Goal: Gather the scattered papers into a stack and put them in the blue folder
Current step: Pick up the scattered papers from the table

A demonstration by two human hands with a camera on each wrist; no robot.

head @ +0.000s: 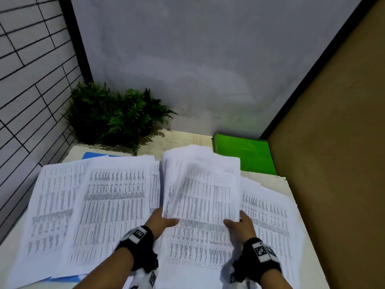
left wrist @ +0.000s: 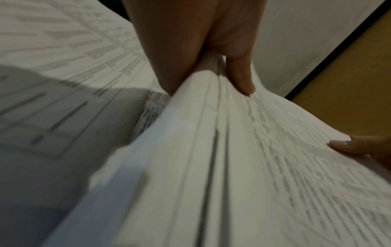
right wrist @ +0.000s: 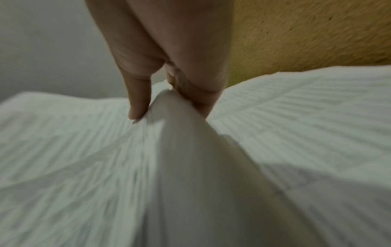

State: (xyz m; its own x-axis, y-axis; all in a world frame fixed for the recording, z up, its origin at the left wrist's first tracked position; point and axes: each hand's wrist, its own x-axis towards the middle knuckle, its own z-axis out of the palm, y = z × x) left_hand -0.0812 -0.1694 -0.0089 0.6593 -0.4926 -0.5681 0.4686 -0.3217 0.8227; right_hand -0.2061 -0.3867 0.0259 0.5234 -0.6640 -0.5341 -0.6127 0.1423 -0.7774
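Note:
A stack of printed papers (head: 201, 184) is lifted above the table, blurred by motion. My left hand (head: 161, 221) grips its near left corner, thumb on top. My right hand (head: 239, 223) grips the near right corner. In the left wrist view my left hand (left wrist: 213, 71) pinches the stack (left wrist: 211, 150) at its edge, and the right hand's fingertip (left wrist: 347, 145) shows at the far right. In the right wrist view my right hand (right wrist: 169, 93) pinches the papers (right wrist: 180, 142). More printed sheets (head: 100, 201) lie spread over the table. A blue folder (head: 93, 155) peeks out from under the left sheets.
A green folder (head: 243, 155) lies at the back right of the table. A potted fern (head: 116, 115) stands at the back left. A brown board wall (head: 337, 142) borders the right side, a grey wall the back, a wire grid (head: 31, 80) the left.

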